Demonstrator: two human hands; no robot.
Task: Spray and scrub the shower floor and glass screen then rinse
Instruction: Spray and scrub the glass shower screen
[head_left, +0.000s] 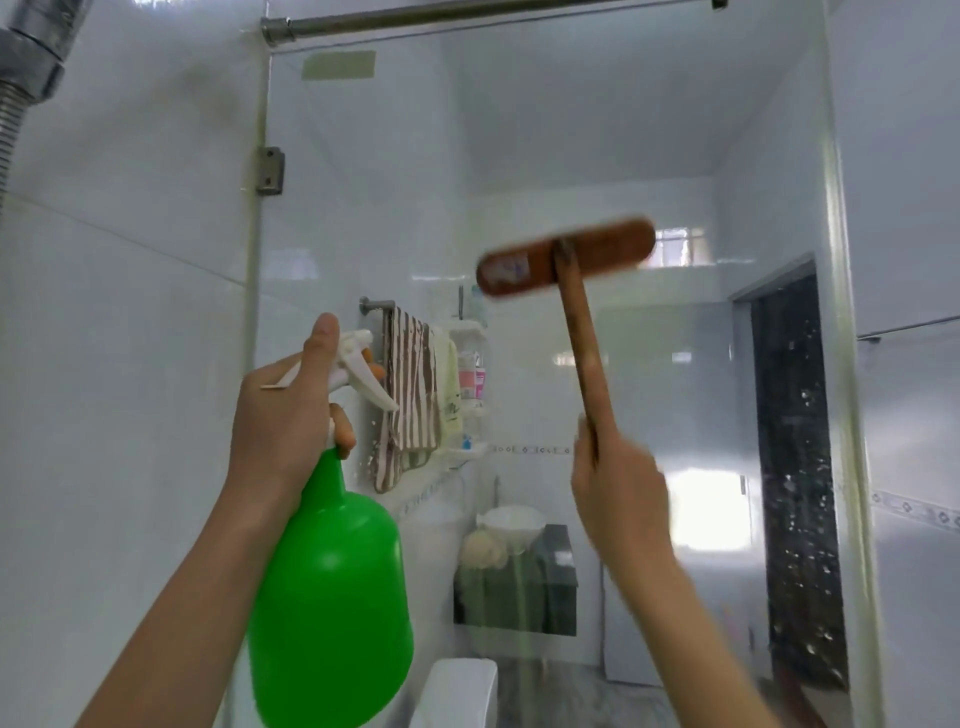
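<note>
The glass screen (649, 130) stands upright in front of me and fills most of the view. My left hand (285, 410) grips the neck of a green spray bottle (332, 597) with a white trigger head, its nozzle facing the glass. My right hand (618, 493) holds the wooden handle of a brown scrub brush (566, 262). The brush head is raised against the glass at about head height and is blurred by motion. The shower floor is out of view.
A metal hinge (270, 170) fixes the glass to the white tiled wall on the left. A chrome shower hose (21, 67) hangs top left. Through the glass I see a striped towel (410, 395), a shelf with bottles (470, 384), a toilet (457, 693) and a dark doorway (795, 467).
</note>
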